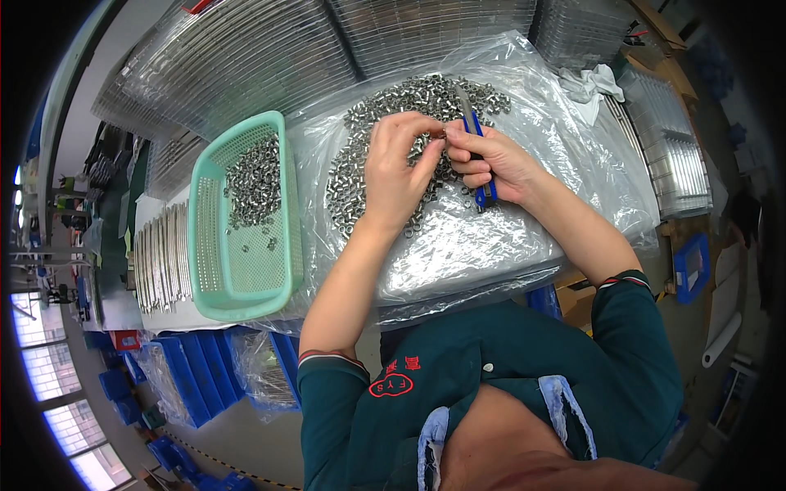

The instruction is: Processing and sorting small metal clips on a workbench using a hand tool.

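My right hand [501, 166] is closed around a blue utility knife [472, 123], its metal blade pointing away from me. The thumb and forefinger of that hand also meet the fingertips of my left hand [395, 170]. My left hand is closed in a pinch there; whatever small piece lies between the fingertips is too hidden to name. Beneath both hands spreads a pile of small, shiny metal rings [348, 184], lying on clear plastic sheeting [524, 233].
Left of the pile, a mint-green plastic basket [295, 262] holds more rings. Thin metal rods [162, 254] lie beyond it. Stacked clear trays [237, 65] line the back. A white cloth [594, 86] and another tray stack [675, 155] sit at right. Blue bins [201, 376] stand below the table.
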A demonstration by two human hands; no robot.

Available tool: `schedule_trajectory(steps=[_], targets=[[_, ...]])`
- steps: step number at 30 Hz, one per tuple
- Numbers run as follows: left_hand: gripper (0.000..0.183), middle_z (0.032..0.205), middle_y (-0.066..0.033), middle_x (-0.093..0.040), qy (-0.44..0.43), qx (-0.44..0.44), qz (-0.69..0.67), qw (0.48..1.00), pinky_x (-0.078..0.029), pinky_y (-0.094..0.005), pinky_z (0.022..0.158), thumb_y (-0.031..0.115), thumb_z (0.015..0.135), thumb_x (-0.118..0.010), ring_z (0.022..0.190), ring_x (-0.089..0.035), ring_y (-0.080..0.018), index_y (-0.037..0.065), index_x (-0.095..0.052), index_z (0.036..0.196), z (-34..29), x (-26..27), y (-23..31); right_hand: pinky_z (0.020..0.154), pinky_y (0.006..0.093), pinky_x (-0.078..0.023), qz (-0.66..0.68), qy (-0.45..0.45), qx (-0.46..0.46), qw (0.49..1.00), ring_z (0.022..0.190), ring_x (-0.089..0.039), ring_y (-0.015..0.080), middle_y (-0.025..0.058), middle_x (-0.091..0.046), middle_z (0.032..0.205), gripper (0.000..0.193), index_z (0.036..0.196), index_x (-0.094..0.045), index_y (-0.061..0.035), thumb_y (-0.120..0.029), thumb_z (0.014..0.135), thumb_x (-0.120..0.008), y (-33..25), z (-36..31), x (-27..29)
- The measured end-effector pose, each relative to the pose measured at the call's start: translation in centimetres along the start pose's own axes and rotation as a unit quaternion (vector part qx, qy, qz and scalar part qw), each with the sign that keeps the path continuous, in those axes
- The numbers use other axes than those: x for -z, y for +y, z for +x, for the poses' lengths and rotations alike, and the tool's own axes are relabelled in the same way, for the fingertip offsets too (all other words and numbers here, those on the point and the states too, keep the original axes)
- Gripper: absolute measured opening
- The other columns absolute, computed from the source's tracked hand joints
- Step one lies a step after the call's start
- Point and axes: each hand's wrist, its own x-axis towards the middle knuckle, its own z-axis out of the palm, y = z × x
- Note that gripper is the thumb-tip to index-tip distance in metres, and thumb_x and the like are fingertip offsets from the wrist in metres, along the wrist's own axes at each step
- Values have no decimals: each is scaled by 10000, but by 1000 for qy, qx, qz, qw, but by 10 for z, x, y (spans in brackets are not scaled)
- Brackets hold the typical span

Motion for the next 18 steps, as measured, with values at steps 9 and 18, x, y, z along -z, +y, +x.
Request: schedule_trajectory(steps=[9,18], targets=[[204,956,-72,-563,4,55,-64,996,-448,-256,682,55,771,-633,868,-541,-166,50,-591,970,-1,0,3,348,123,-255,13,0,-7,1000,431,-333,-18,-50,-471,651,106,853,-506,-128,-208,856,-576,-1,0,1],[163,956,-72,-565,-9,13,-18,1000,-448,-258,684,43,767,-633,868,-542,-168,42,-601,926,-1,0,0,353,119,-262,1,-3,-12,1000,438,-341,-21,-49,-469,650,121,854,-509,-111,-220,865,-561,0,0,2]])
